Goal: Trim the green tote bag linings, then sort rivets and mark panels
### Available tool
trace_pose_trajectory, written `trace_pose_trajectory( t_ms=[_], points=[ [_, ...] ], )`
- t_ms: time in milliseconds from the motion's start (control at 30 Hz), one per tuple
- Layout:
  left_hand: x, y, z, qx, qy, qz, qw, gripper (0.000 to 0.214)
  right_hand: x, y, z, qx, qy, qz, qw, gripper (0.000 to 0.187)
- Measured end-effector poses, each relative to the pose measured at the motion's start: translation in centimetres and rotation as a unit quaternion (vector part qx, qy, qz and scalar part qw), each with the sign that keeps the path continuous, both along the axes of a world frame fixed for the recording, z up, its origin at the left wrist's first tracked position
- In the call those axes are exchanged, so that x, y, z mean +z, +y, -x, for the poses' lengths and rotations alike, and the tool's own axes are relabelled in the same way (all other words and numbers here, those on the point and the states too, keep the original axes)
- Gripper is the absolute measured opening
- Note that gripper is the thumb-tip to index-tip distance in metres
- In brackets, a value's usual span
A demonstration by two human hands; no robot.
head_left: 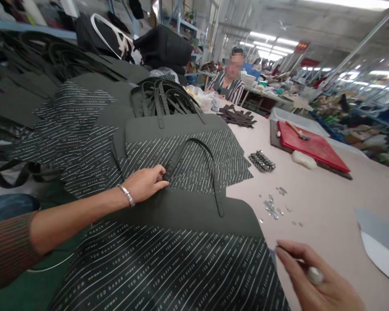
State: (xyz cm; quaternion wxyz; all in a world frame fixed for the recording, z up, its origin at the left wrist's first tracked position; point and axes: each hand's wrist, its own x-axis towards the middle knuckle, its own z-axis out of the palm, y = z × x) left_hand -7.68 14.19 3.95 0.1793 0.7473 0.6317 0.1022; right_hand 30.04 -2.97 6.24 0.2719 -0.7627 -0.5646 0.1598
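A dark green bag panel [197, 214] with a striped, lettered lower part lies in front of me. Its dark strap handle [213, 172] loops up over the panel behind. My left hand [145, 183] is closed around the strap's left side, at the panel's upper edge; the fingertips are partly hidden. At the lower right, my right hand [314, 276] is closed beside the panel's right edge, thumb and forefinger together. A slim tool with a pale rounded end [315, 275] sticks out of its grip; the rest is hidden.
Stacked panels with handles [168, 99] lie beyond and to the left. On the pale table are loose metal pieces [270, 207], a cluster of metal studs [262, 161], dark strips [236, 115] and a red board [314, 144] bearing a hammer [298, 131]. A person [228, 84] sits across.
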Motion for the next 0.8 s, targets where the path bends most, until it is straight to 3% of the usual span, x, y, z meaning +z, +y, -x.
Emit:
trace_pose_trajectory(
  t_ms=[133, 267, 367, 467, 667, 800],
  points=[
    [0.7, 0.2, -1.0, -0.071, 0.046, -0.002, 0.996, 0.025, -2.7, 2.1, 7.0, 0.106, 0.174, 0.09, 0.975, 0.03],
    [0.4, 1.0, -3.6, -0.156, 0.075, 0.067, 0.983, 0.027, -3.9, 4.2, 10.9, 0.114, 0.271, 0.206, 0.934, 0.023],
    [-0.3, 1.8, -5.3, -0.168, 0.089, 0.097, 0.977, 0.041, -4.2, 5.5, 12.0, 0.104, 0.306, 0.262, 0.909, 0.021],
    [-0.6, 2.6, -6.3, -0.177, 0.096, 0.121, 0.972, 0.052, -4.7, 6.2, 12.4, 0.122, 0.297, 0.273, 0.907, 0.019],
    [-0.1, 4.8, -7.5, -0.168, 0.094, 0.253, 0.948, 0.03, -5.3, 6.5, 12.9, 0.141, 0.251, 0.277, 0.917, 0.021],
    [-0.3, 6.0, -7.7, -0.222, 0.009, 0.359, 0.906, 0.042, -5.0, 6.5, 13.2, 0.149, 0.212, 0.279, 0.924, 0.022]
  ],
)
